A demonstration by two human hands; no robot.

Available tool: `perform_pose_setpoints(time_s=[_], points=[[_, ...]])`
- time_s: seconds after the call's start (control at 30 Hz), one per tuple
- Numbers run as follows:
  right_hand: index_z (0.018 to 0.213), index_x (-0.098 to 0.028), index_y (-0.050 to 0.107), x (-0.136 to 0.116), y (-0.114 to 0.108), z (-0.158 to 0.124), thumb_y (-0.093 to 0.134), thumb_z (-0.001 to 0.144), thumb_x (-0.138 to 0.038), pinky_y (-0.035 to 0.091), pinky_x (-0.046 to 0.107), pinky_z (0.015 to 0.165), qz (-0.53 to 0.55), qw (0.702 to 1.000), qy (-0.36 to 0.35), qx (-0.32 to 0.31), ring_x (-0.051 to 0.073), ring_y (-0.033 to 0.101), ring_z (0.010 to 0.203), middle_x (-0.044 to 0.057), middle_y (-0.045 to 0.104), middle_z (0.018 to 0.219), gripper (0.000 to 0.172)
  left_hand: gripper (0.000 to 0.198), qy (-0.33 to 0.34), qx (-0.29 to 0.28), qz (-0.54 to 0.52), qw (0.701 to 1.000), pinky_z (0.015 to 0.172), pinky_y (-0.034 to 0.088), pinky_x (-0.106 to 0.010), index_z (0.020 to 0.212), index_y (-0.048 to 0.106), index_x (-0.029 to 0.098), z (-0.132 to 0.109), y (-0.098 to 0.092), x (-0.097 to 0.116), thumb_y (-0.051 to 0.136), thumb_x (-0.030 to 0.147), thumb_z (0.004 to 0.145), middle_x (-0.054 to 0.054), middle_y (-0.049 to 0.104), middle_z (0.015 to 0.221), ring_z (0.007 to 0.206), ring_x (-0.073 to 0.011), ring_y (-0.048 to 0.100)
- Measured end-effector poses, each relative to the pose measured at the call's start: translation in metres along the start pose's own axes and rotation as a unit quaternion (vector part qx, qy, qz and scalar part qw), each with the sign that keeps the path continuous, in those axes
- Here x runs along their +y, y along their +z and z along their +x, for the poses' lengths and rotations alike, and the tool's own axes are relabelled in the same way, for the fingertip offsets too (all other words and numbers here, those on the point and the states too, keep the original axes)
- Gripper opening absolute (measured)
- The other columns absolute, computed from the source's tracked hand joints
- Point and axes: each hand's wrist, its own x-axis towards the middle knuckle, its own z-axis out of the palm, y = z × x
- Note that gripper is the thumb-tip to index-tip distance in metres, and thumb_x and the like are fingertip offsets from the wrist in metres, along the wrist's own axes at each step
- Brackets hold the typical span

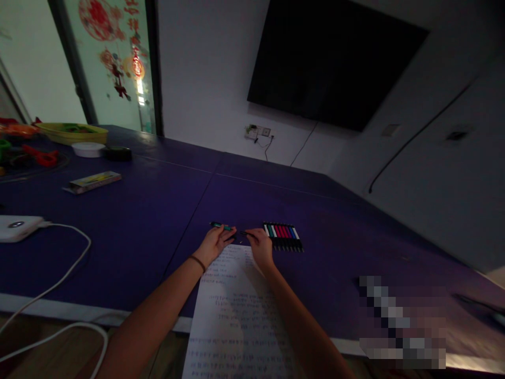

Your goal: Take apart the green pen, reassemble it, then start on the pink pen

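My left hand [215,243] is closed on a pen with a green barrel [221,226], held level at the fingertips. Facing it, my right hand [259,243] pinches a thin dark pen part [246,233] that points toward the left hand. A small gap separates the two pieces. Between the hands a tiny light bit [241,242] lies on the table, too small to name. Just right of my right hand is a neat row of several pens [282,237] with white, green, red and blue barrels. Below both forearms lies a long sheet of handwritten paper [236,316].
On the purple table [165,189], a white power bank [19,229] with a white cable lies left. Behind it are a flat box [94,182], a white lid [89,149] and a yellow basket [73,133]. A blurred, pixelated object [394,316] is at right.
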Motion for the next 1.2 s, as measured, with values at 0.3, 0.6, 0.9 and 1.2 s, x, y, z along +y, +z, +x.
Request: perform_pose_setpoints(time_s=[0.3,0.6,0.9,1.2], points=[[0.075,-0.018,0.064,-0.0035,0.006,-0.0032,0.052,0.07,-0.023,0.046,0.029,0.065,0.021,0.999,0.032,-0.011,0.017,0.056,0.071,0.005,0.059,0.075,0.014,0.005,-0.008,-0.02,0.037,0.999,0.071,0.047,-0.027,0.072,0.059,0.013,0.0019,0.0012,-0.0027,0.054,0.012,0.073,-0.004,0.062,0.068,0.067,-0.0138,0.061],[0.077,-0.017,0.062,0.0015,0.0064,-0.0039,0.054,0.07,-0.031,0.049,0.028,0.061,0.096,0.991,0.09,0.005,0.016,0.06,0.065,0.004,0.061,0.075,0.018,0.005,-0.02,-0.028,0.058,0.998,0.073,0.046,-0.028,0.075,0.06,0.012,0.0073,-0.0027,-0.0055,0.056,0.014,0.073,-0.006,0.063,0.068,0.069,-0.0148,0.061],[0.079,-0.016,0.061,-0.0039,0.0066,-0.0036,0.058,0.065,-0.04,0.051,0.029,0.051,0.152,0.976,0.159,-0.008,0.018,0.061,0.055,0.003,0.063,0.063,0.028,0.006,-0.02,-0.034,0.057,0.998,0.069,0.047,-0.028,0.077,0.059,0.013,0.0064,-0.0024,-0.004,0.056,0.017,0.073,-0.008,0.064,0.069,0.068,-0.0169,0.062],[0.077,-0.015,0.06,-0.0016,0.0077,-0.0035,0.057,0.066,-0.045,0.049,0.028,0.046,0.186,0.964,0.186,-0.02,0.016,0.058,0.047,0.002,0.061,0.057,0.032,0.011,-0.024,-0.05,0.075,0.996,0.07,0.047,-0.028,0.083,0.059,0.013,0.0037,-0.0006,-0.0045,0.055,0.019,0.075,-0.008,0.064,0.074,0.069,-0.0161,0.062]])
